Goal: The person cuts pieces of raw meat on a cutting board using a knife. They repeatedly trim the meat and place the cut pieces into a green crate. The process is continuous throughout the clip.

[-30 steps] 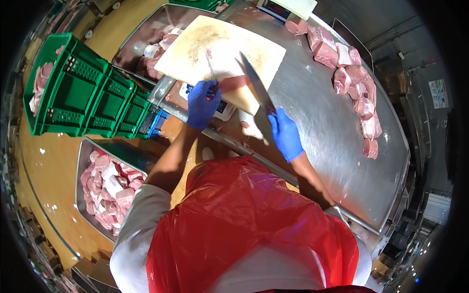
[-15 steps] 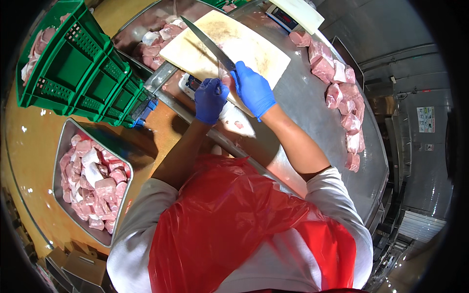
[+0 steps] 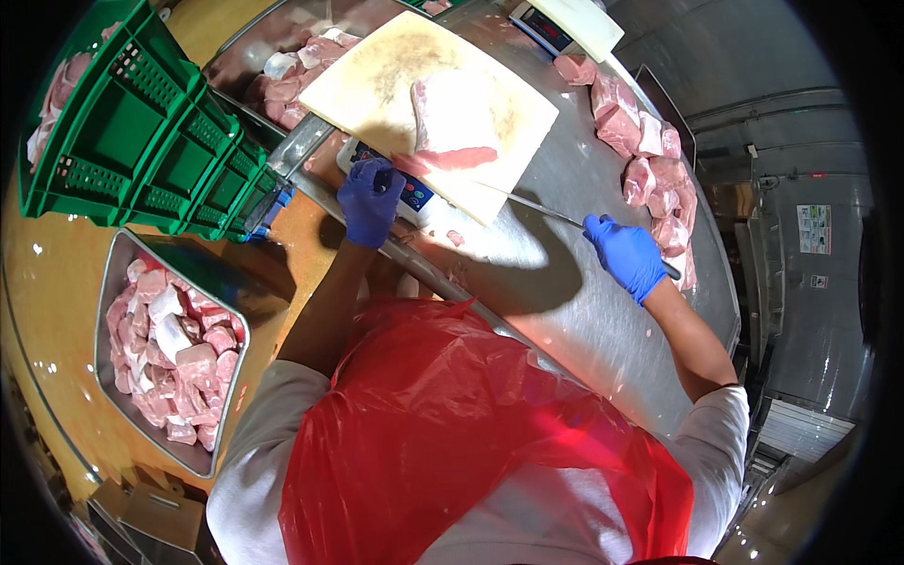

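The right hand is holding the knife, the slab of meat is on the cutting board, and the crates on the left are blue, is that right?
Not quite: the crates are green, not blue, as the head view shows. The rest stands: the right hand holds the knife, and the meat lies on the cutting board.

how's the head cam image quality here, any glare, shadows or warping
Head view: strong fisheye warping, so the steel table edge bows and the corners go black; bright overhead light bleaches the cutting board and the pale meat slab; the right hand and knife throw a dark shadow on the table; small glints dot the orange floor; the centre looks sharp.
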A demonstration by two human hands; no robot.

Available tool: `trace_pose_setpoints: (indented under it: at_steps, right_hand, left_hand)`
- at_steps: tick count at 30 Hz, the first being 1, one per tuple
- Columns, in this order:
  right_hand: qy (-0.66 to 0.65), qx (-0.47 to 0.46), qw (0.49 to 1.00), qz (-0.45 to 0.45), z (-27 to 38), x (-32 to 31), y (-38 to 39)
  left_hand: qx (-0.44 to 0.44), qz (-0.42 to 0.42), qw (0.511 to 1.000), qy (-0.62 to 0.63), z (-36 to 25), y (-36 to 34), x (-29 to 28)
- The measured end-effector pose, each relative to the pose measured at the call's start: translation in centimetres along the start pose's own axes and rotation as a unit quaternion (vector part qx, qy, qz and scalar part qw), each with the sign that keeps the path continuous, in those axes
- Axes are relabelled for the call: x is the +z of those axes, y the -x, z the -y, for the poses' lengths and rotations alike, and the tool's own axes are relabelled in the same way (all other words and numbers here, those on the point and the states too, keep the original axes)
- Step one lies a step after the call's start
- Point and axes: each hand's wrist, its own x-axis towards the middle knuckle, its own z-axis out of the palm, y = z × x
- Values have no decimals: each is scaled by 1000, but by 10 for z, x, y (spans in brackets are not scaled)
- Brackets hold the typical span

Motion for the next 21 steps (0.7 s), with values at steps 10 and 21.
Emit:
trace_pose_setpoints:
  at_steps: [10,21]
  right_hand:
    - [-223,-63,952,-201,117,-7,-86]
    - [-527,77,845,-50,16,30,11]
  left_hand:
    - [53,47,997,15,4,-1,-3]
    - [100,-206,968,106,-28,-91,-119]
